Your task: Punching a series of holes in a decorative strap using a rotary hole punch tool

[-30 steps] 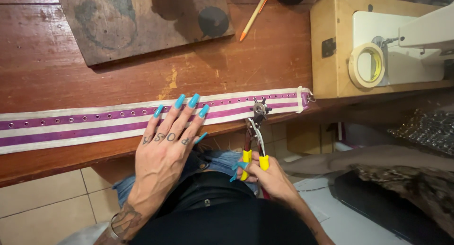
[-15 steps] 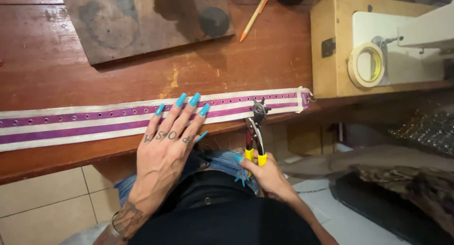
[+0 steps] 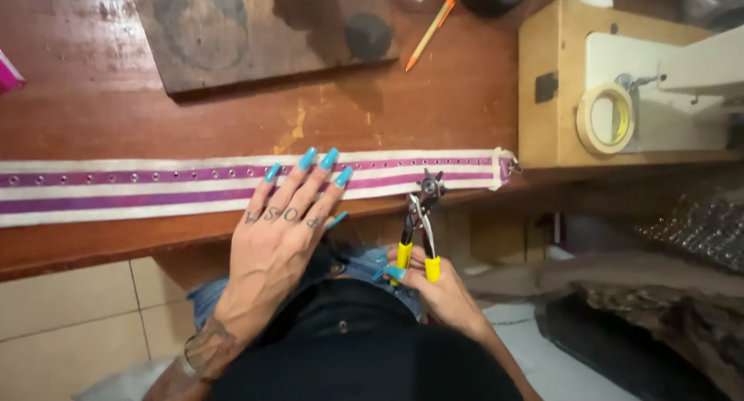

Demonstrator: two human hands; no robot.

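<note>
Left hand (image 3: 283,230) pressed flat, unclenched, on the striped belt (image 3: 155,188); right hand (image 3: 438,292) clenched the punch pliers (image 3: 418,223). We judged the belt could creep, misplacing holes

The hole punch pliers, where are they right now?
In the head view, right of centre: the hole punch pliers sit in the right hand, head on the striped belt beside the left hand.
</note>
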